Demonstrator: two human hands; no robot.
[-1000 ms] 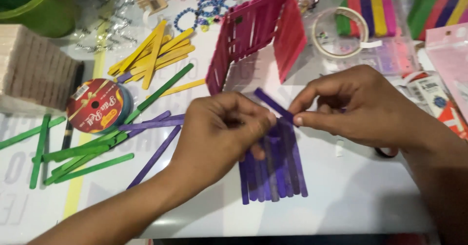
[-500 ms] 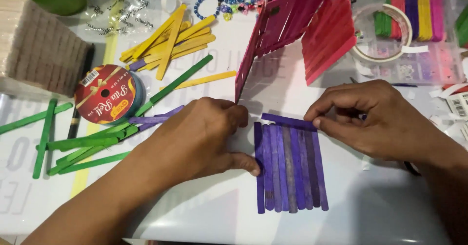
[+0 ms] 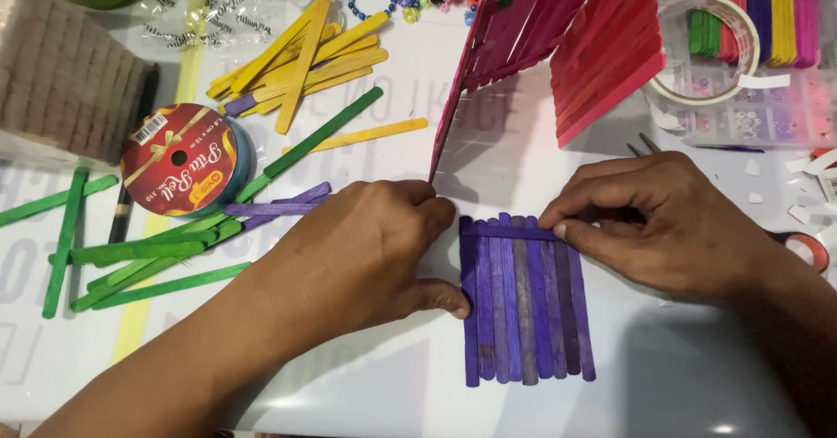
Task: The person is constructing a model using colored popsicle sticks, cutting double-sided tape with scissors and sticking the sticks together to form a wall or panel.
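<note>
The left hand (image 3: 362,259) lay flat against a row of purple sticks (image 3: 527,316) near the counter's (image 3: 697,377) front edge, steadying them. The right hand (image 3: 663,224) pinched a crosswise purple stick (image 3: 510,230) onto their tops, apparently binding them.

cross stick (image 3: 514,230) now pressed flat across purple panel (image 3: 527,307), right hand (image 3: 663,224) lowered onto it

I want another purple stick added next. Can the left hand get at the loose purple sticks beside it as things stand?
Probably yes: the loose purple sticks lie uncovered on the table just beside the left hand, nothing between.
</note>
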